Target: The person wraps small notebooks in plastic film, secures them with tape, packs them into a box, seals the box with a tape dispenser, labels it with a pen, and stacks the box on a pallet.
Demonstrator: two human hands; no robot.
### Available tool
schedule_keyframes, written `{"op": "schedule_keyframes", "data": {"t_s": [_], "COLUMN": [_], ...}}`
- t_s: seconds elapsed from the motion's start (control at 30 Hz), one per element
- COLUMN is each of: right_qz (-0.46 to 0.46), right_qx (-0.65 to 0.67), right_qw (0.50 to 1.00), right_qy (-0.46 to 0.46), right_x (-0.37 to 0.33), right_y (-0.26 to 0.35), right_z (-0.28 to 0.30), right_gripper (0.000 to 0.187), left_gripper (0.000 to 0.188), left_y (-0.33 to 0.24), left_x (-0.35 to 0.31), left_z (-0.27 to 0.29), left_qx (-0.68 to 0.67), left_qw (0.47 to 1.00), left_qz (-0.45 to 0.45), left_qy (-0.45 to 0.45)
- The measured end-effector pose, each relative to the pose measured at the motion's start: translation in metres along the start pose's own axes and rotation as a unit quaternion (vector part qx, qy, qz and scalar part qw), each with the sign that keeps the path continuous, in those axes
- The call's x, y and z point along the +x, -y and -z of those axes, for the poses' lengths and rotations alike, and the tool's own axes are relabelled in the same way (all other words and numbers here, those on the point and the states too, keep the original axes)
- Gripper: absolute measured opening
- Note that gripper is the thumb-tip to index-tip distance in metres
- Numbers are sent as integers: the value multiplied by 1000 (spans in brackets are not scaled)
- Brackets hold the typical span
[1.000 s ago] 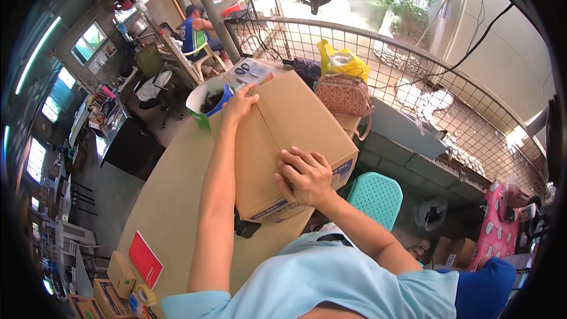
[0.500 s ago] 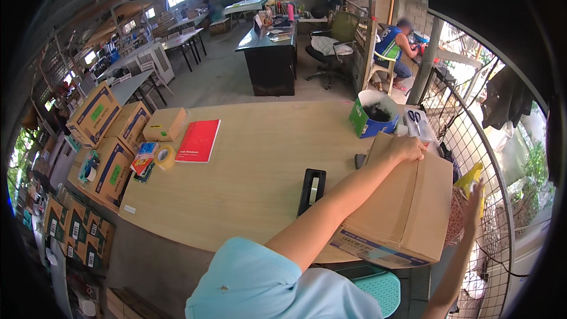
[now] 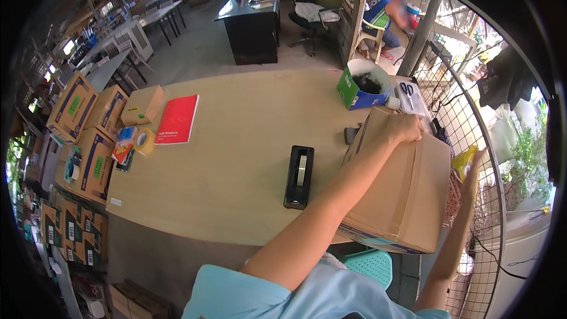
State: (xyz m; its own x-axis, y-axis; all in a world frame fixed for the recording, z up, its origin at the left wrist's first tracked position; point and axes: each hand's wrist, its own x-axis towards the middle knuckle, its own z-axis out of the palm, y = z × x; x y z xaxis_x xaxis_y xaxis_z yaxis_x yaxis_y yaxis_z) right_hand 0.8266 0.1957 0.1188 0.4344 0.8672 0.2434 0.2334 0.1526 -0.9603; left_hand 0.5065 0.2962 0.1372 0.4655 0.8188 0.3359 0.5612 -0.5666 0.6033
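Observation:
My left hand (image 3: 406, 127), its fingers curled, grips the far end of a closed cardboard box (image 3: 394, 192) at the right of the table. The forearm crosses the box's top, where a seam runs lengthwise. Beyond the box's right side, my right hand (image 3: 473, 168) is raised edge-on with fingers stretched out, next to a yellow plastic wrapper or bag (image 3: 463, 162). Whether it touches the yellow thing I cannot tell. A black tape dispenser (image 3: 299, 177) lies left of the box.
Past the box stand a green-and-blue open container (image 3: 364, 85) and a tray with scissors (image 3: 407, 90). At left are a red notebook (image 3: 177, 119), a tape roll (image 3: 144, 140) and stacked cartons (image 3: 88, 162). Wire mesh (image 3: 490, 212) borders the right. A person (image 3: 384, 15) sits beyond.
The view has tilted down and shifted slightly right. My left hand stays at the box's far end. My right hand remains raised beside the yellow thing, now less spread across it.

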Motion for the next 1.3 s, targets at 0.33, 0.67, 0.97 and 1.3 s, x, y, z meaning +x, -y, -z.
{"op": "schedule_keyframes", "data": {"t_s": [0.33,0.67,0.97,1.3], "right_qz": [84,29,243,279], "right_qx": [-102,-32,-345,-491], "right_qw": [982,979,887,805], "right_qy": [137,198,187,182], "right_x": [-34,-42,-85,-260], "right_y": [-30,-17,18,102], "right_z": [-34,-47,-50,-155], "right_gripper": [66,60,56,58], "left_gripper": [15,16,50,78], "left_y": [0,7,24,55], "left_x": [-17,0,-14,-78], "left_z": [1,-1,-1,86], "left_qx": [30,-10,-18,-204], "left_qw": [998,998,1000,976], "left_qz": [-29,-29,-23,-20], "left_qy": [-55,-52,8,-72]}}
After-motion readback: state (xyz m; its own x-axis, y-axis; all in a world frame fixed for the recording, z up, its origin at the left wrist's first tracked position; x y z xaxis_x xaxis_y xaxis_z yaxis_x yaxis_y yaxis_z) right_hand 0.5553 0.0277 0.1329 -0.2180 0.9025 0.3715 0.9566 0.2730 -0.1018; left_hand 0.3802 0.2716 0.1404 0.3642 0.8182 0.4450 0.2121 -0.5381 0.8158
